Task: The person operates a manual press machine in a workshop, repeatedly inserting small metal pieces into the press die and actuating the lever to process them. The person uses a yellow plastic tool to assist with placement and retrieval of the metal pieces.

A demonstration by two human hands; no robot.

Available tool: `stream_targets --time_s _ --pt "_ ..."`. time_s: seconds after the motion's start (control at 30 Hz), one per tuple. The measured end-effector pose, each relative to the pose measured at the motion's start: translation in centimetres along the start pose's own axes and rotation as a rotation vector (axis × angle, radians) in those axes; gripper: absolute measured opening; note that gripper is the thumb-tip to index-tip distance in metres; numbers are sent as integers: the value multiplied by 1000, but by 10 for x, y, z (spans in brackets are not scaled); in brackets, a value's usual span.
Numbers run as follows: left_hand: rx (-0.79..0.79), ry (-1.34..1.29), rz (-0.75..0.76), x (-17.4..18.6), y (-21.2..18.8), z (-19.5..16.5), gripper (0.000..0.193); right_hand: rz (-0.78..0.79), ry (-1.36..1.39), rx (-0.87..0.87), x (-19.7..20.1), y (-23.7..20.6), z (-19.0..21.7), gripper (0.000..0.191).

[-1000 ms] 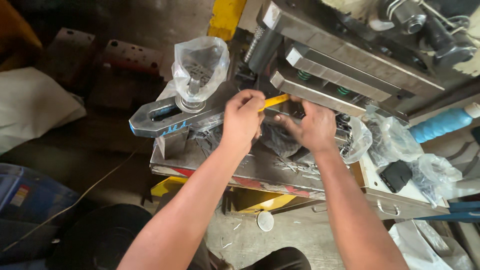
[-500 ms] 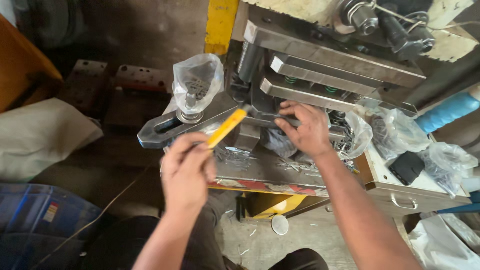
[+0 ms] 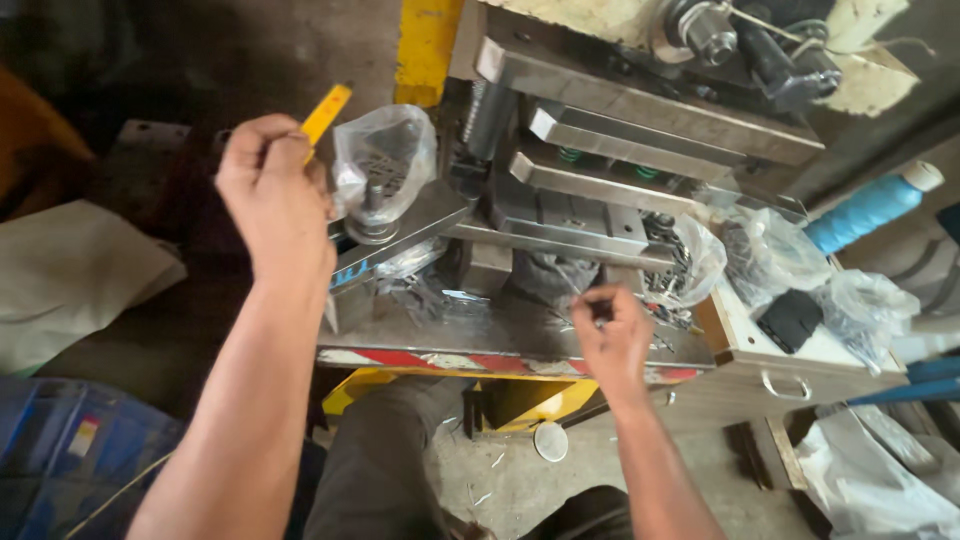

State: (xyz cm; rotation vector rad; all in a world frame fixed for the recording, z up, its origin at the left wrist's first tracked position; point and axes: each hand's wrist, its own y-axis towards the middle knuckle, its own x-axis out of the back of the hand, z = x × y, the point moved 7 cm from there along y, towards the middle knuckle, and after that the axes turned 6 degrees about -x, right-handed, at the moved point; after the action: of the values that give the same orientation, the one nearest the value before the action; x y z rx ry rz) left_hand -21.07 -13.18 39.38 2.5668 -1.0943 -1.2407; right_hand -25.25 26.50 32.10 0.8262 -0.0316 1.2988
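Keep your left hand pinching the yellow stick up at 10 o'clock, clear of the press, w/ right hand fingers closed on a small part at 5 o'clock; grip firm

Two hands, one yellow tool, one blue spool, perhaps four clear plastic bags.
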Motion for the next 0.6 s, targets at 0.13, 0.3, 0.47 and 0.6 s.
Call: stream_targets --time_s 0.13,0.3,0.47,0.6 --pt "-60 51 28 6 -2 12 9 63 -127 85 -10 -11 -12 8" --pt "-75 5 45 10 5 17 9 138 -175 86 -14 -18 8 12" --pt "-125 38 66 12 5 19 8 38 -246 290 3 -8 61 13" --pt "-112 -1 79 12 6 20 8 11 -314 477 1 19 93 14"
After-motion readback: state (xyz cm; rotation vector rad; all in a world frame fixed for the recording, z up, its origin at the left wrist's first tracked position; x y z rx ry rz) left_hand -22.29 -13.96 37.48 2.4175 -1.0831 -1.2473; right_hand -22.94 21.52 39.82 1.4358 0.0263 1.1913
